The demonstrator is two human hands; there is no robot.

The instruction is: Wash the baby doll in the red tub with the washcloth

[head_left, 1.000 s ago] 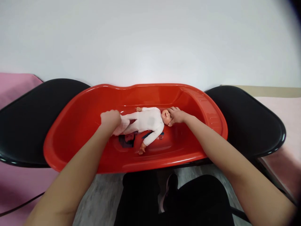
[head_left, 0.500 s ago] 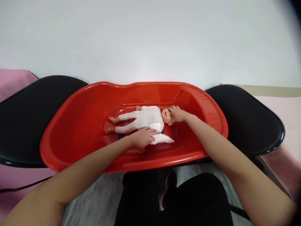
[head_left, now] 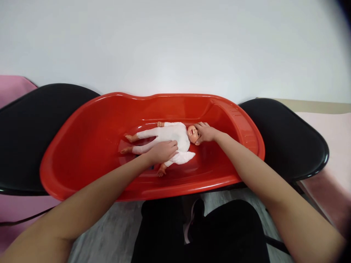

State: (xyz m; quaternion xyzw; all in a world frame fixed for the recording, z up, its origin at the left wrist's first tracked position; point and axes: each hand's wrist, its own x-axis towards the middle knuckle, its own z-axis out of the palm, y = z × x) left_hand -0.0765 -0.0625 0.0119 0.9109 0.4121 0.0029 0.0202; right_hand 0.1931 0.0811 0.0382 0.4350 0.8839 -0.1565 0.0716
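Note:
A baby doll [head_left: 170, 133] in a white outfit lies on its back in the red baby bathtub [head_left: 82, 146], its head towards the right and its bare feet towards the left. Around the back of the doll's head curls my right hand [head_left: 207, 132], thumb near the face. Over the near side of the doll's body is my left hand [head_left: 164, 150], fingers bent onto a white cloth [head_left: 184, 157]. The cloth's loose end sticks out to the right. My left hand covers part of the belly and near leg.
Black seats [head_left: 293, 138] flank the tub, one on the right and another black seat [head_left: 41, 135] on the left. A white wall [head_left: 175, 44] rises behind. Pink surfaces lie at both sides, and my legs are below the tub.
My left hand has drawn left and up along the doll's body, pulling the cloth with it. The doll's near hand shows more clearly. My right hand stays at the head.

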